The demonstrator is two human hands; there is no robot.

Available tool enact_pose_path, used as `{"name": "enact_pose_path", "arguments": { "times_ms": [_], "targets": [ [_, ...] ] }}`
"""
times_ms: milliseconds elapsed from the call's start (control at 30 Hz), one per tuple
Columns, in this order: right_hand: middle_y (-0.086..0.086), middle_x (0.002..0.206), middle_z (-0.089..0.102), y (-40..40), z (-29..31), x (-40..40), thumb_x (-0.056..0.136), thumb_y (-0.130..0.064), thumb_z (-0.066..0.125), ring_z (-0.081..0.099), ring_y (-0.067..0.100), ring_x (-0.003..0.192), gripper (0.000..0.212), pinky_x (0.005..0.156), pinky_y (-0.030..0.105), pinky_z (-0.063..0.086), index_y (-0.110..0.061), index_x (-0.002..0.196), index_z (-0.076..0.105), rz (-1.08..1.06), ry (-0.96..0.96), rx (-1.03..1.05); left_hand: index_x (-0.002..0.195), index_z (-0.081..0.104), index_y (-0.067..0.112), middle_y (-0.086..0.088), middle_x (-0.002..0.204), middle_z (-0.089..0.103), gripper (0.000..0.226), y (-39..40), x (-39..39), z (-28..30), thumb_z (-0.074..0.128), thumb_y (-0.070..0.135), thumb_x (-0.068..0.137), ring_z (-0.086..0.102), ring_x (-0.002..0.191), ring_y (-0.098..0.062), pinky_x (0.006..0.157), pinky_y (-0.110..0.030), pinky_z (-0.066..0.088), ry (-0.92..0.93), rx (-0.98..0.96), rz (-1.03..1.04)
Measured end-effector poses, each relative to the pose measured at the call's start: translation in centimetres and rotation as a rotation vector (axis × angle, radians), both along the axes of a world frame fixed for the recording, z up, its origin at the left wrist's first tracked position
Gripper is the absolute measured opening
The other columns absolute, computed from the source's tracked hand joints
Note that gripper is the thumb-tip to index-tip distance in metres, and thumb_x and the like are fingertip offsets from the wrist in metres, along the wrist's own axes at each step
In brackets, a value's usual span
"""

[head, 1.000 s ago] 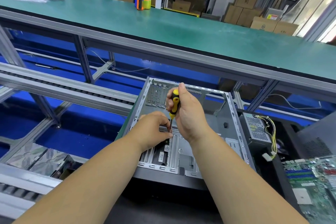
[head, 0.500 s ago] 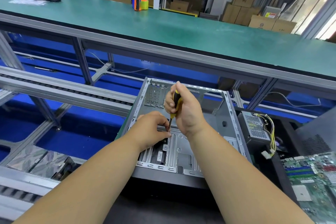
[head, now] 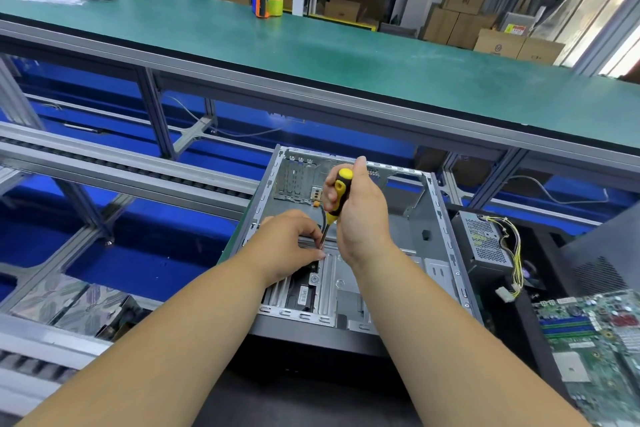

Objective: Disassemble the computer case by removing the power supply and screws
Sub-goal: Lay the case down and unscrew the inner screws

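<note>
Your right hand (head: 360, 215) grips the yellow-and-black screwdriver (head: 337, 196) upright, its tip down inside the open computer case (head: 440, 236) lying in front of you. Your left hand (head: 289, 246) pinches at the shaft near the tip. The power supply (head: 485, 243) sits outside, just right of the case, beside a motherboard (head: 599, 340).
</note>
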State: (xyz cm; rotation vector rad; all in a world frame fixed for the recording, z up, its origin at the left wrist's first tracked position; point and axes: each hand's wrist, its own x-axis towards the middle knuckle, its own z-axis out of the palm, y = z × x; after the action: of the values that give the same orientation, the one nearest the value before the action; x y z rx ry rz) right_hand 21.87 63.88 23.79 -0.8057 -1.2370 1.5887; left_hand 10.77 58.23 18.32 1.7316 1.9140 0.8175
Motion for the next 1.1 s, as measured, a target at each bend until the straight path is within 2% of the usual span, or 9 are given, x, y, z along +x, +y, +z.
{"name": "enact_pose_path", "arguments": {
  "times_ms": [267,367,467,533,633,800,933,1033,1100],
  "targets": [
    [0.0,0.047,0.03,-0.5,0.6,-1.2,0.106,-0.043,0.026,0.025,0.013,0.045,0.061,0.044,0.022,0.022,-0.009,0.062,0.049,0.166,0.016,0.032,0.081,0.072,0.028,0.013,0.097,0.06,0.013,0.0,0.0,-0.4,0.082,0.03,0.074,0.058,0.1,-0.013,0.093,-0.038,0.047,-0.092,0.007,0.011],
    [-0.003,0.05,0.033,-0.6,0.6,-1.0,0.105,-0.041,0.032,0.025,0.011,0.047,0.049,0.046,0.021,0.022,-0.011,0.07,0.048,0.225,0.048,0.041,0.079,0.07,0.028,0.014,0.096,0.059,0.013,0.0,0.0,-0.4,0.081,0.031,0.074,0.057,0.1,-0.016,0.093,-0.039,0.047,-0.072,0.003,0.017],
    [-0.001,0.061,0.043,-0.4,0.5,-0.5,0.105,-0.027,0.039,0.034,0.012,0.053,0.028,0.049,0.02,0.03,-0.016,0.08,0.045,0.2,-0.014,0.097,0.078,0.07,0.027,0.011,0.096,0.06,0.012,0.0,0.0,-0.2,0.081,0.03,0.075,0.057,0.099,-0.016,0.094,-0.04,0.046,-0.067,0.005,0.002],
    [0.0,0.071,0.05,-0.2,0.7,-0.1,0.105,-0.026,0.04,0.043,0.014,0.06,0.026,0.056,0.019,0.039,-0.016,0.082,0.046,0.182,-0.055,0.115,0.079,0.07,0.028,0.011,0.095,0.059,0.011,0.0,0.0,-0.1,0.08,0.032,0.076,0.056,0.098,-0.015,0.095,-0.04,0.045,-0.042,0.007,-0.01],
    [0.0,0.078,0.056,0.3,1.1,0.6,0.104,-0.028,0.045,0.052,0.016,0.068,0.026,0.068,0.028,0.045,-0.015,0.084,0.054,0.143,-0.087,0.097,0.079,0.069,0.031,0.012,0.095,0.058,0.011,0.0,0.0,0.0,0.079,0.034,0.077,0.055,0.098,-0.015,0.095,-0.039,0.044,-0.014,-0.005,-0.008],
    [-0.002,0.064,0.054,0.5,0.9,0.8,0.107,-0.038,0.033,0.047,0.014,0.057,0.046,0.064,0.031,0.036,-0.017,0.076,0.059,0.085,0.0,-0.009,0.08,0.068,0.029,0.012,0.095,0.057,0.013,-0.1,0.0,0.1,0.079,0.034,0.077,0.054,0.099,-0.015,0.097,-0.038,0.043,-0.008,-0.006,-0.002],
    [-0.002,0.058,0.045,0.5,0.3,0.6,0.107,-0.042,0.027,0.039,0.012,0.051,0.056,0.055,0.023,0.034,-0.019,0.068,0.06,0.089,0.107,-0.011,0.078,0.066,0.031,0.012,0.094,0.056,0.014,-0.1,0.0,0.2,0.08,0.035,0.076,0.054,0.098,-0.015,0.096,-0.038,0.044,-0.005,-0.006,-0.003],
    [-0.003,0.056,0.042,0.6,0.2,0.4,0.104,-0.046,0.031,0.034,0.012,0.051,0.05,0.051,0.022,0.033,-0.016,0.072,0.056,0.137,0.157,-0.004,0.077,0.066,0.031,0.012,0.093,0.056,0.015,-0.1,0.0,0.1,0.08,0.035,0.076,0.054,0.098,-0.015,0.095,-0.038,0.044,-0.005,-0.006,-0.002],
    [-0.004,0.057,0.042,0.7,0.2,0.4,0.1,-0.04,0.04,0.033,0.013,0.052,0.035,0.053,0.024,0.031,-0.017,0.078,0.052,0.156,0.134,0.015,0.076,0.066,0.03,0.011,0.093,0.057,0.016,-0.1,0.0,0.1,0.081,0.034,0.075,0.055,0.097,-0.015,0.095,-0.038,0.044,-0.016,0.0,-0.001]
  ]
}}
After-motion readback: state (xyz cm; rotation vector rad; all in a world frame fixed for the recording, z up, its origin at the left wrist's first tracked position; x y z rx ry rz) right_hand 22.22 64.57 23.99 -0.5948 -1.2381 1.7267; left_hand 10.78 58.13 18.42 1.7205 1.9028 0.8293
